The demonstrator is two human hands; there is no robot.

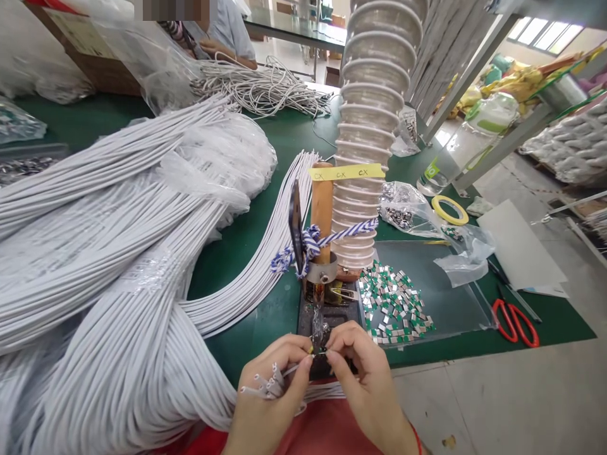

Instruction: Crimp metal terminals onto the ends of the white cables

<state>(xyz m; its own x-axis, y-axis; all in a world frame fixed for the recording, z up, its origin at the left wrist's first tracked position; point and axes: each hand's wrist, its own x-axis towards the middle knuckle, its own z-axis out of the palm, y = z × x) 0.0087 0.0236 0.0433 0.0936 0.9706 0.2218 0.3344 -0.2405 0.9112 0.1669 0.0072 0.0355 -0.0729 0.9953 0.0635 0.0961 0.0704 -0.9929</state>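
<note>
White cable bundles (118,253) heaped across green-matted bench (246,322). Left hand (265,404) closed, gripping split cable ends (271,383) just in front of black jig (339,316). Right hand (367,379) nearly shut, pinching small part (317,354) above jig, identity unclear. Further right: green-and-silver clips (393,303) loose on clear acrylic tray (441,284), red scissors (515,322).

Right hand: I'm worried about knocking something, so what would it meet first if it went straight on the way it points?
Ahead of the right hand probably comes the thin white cable held by the left hand, close to its fingertips, though depth is hard to judge from this head view.
</note>
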